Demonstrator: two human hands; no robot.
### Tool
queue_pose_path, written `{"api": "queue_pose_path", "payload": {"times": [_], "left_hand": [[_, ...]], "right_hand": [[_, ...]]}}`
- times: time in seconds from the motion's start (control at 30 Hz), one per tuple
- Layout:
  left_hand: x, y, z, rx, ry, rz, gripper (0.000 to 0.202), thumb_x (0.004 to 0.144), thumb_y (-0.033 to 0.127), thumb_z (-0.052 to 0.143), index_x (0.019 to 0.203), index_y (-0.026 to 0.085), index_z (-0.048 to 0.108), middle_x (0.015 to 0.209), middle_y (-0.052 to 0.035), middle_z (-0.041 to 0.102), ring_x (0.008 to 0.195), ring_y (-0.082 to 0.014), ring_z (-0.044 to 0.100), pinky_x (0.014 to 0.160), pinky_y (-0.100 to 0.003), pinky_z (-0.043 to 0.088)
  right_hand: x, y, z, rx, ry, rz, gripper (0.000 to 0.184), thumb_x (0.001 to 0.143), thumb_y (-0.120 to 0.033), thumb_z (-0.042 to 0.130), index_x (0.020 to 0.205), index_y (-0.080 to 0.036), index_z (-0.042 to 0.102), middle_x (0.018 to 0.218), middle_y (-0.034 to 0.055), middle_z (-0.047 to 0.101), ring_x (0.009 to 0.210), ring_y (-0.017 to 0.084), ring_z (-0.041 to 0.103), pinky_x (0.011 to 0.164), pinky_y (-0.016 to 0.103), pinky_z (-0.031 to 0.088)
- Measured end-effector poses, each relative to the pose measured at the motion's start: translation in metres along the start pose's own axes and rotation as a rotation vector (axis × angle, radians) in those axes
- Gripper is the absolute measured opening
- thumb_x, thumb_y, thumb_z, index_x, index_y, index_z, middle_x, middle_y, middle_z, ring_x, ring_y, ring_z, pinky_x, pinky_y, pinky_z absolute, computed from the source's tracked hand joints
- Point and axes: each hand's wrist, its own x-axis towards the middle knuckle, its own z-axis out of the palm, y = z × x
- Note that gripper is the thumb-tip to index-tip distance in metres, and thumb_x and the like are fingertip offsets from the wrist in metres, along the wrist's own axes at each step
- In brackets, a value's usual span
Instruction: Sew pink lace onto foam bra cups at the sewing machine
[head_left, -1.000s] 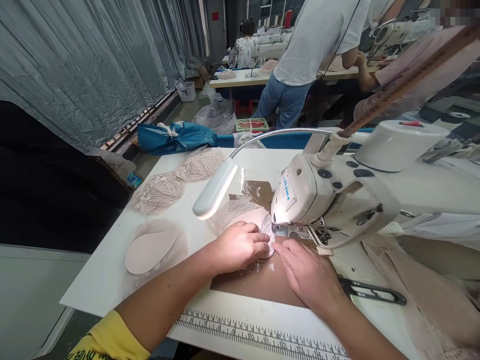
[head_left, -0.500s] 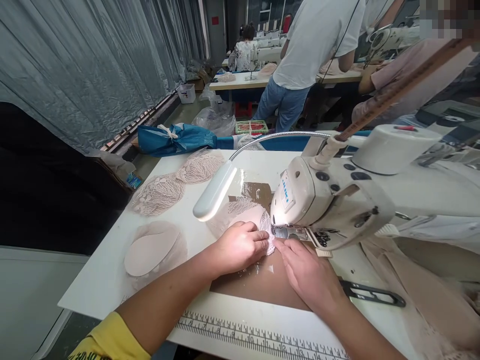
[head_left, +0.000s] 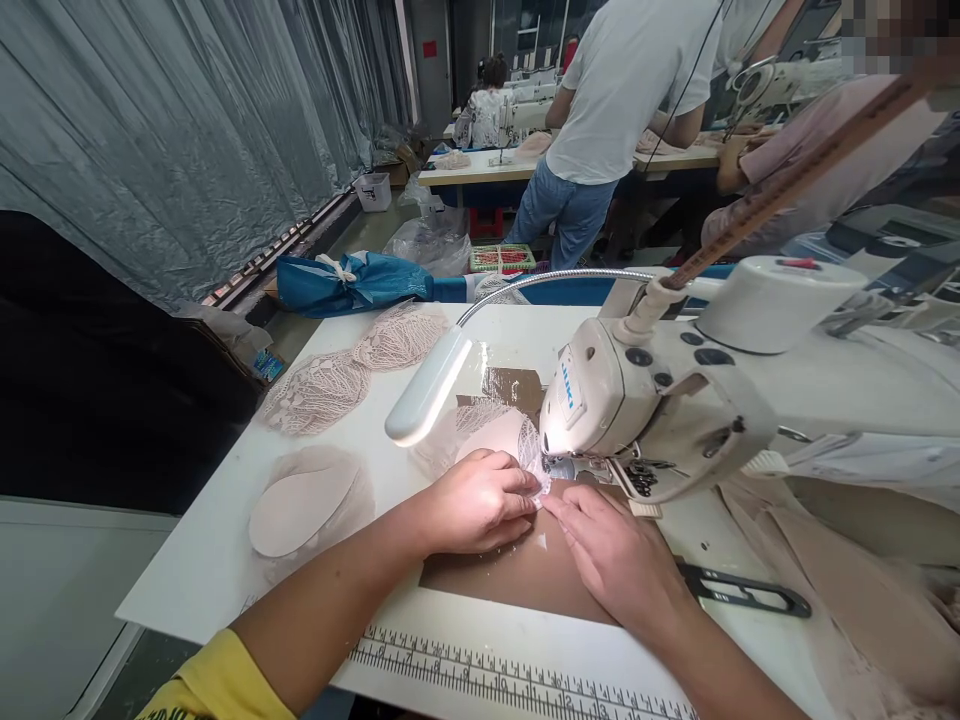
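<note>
My left hand (head_left: 476, 502) lies curled over a pale lace bra cup (head_left: 501, 438) on the table, fingers pressed down on its edge just left of the needle. My right hand (head_left: 615, 550) rests flat beside it, fingertips pinching the same lace edge below the presser foot. The white sewing machine (head_left: 660, 400) stands directly behind both hands. Its gooseneck lamp (head_left: 429, 378) shines on the cup.
Lace cup pieces (head_left: 352, 365) and a plain foam cup (head_left: 304, 505) lie at the left of the white table (head_left: 217, 560). Black thread snips (head_left: 742, 590) sit right of my hand. A ruler strip (head_left: 510, 675) runs along the front edge. Beige fabric (head_left: 862, 590) hangs right. People work at tables behind.
Both hands have stayed at the needle, shifting the lace edge only slightly. The person in the white shirt behind has moved a little.
</note>
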Motion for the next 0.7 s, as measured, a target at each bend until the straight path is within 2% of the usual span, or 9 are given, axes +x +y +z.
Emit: {"api": "queue_pose_path", "payload": {"times": [0.17, 0.3, 0.43, 0.57, 0.7], "left_hand": [[0.0006, -0.0007, -0.0025, -0.075, -0.027, -0.006, 0.022, 0.089, 0.029, 0.054, 0.089, 0.015, 0.071, 0.112, -0.0042, 0.068, 0.096, -0.0205, 0.056, 0.087, -0.034, 0.045], [0.0003, 0.0003, -0.0034, -0.103, -0.025, 0.008, 0.022, 0.090, 0.029, 0.053, 0.087, 0.016, 0.072, 0.113, -0.0030, 0.068, 0.097, -0.0202, 0.056, 0.087, -0.034, 0.044], [-0.0011, 0.0012, -0.0027, -0.108, -0.027, 0.039, 0.022, 0.090, 0.029, 0.054, 0.086, 0.018, 0.073, 0.112, -0.0010, 0.069, 0.095, -0.0195, 0.057, 0.088, -0.034, 0.043], [-0.0028, 0.0001, -0.0022, -0.124, -0.043, 0.064, 0.019, 0.088, 0.029, 0.057, 0.087, 0.018, 0.073, 0.111, -0.0014, 0.070, 0.095, -0.0196, 0.058, 0.089, -0.035, 0.043], [-0.0042, -0.0014, -0.0021, -0.208, -0.033, 0.092, 0.020, 0.088, 0.031, 0.057, 0.093, 0.018, 0.072, 0.100, -0.0026, 0.073, 0.095, -0.0182, 0.060, 0.092, -0.033, 0.044]], "right_hand": [[-0.0034, 0.0008, 0.0012, 0.026, 0.001, -0.033, 0.037, 0.083, -0.005, 0.039, 0.102, -0.016, 0.069, 0.074, 0.0022, 0.062, 0.062, 0.013, 0.057, 0.052, 0.025, 0.037], [-0.0061, 0.0025, 0.0000, 0.094, -0.010, -0.030, 0.037, 0.084, -0.006, 0.038, 0.104, -0.017, 0.068, 0.076, 0.0023, 0.063, 0.063, 0.013, 0.058, 0.053, 0.024, 0.039], [-0.0050, 0.0033, -0.0020, 0.178, -0.007, 0.060, 0.030, 0.087, -0.010, 0.040, 0.095, -0.018, 0.067, 0.083, 0.0026, 0.068, 0.069, 0.014, 0.061, 0.059, 0.024, 0.043], [-0.0005, 0.0017, -0.0010, 0.114, 0.023, 0.145, 0.031, 0.087, -0.012, 0.042, 0.106, -0.018, 0.066, 0.095, 0.0030, 0.071, 0.075, 0.015, 0.063, 0.060, 0.024, 0.044], [0.0005, 0.0007, -0.0004, 0.049, -0.007, 0.045, 0.037, 0.084, -0.007, 0.039, 0.104, -0.018, 0.069, 0.079, 0.0013, 0.068, 0.060, 0.013, 0.058, 0.050, 0.025, 0.039]]}}
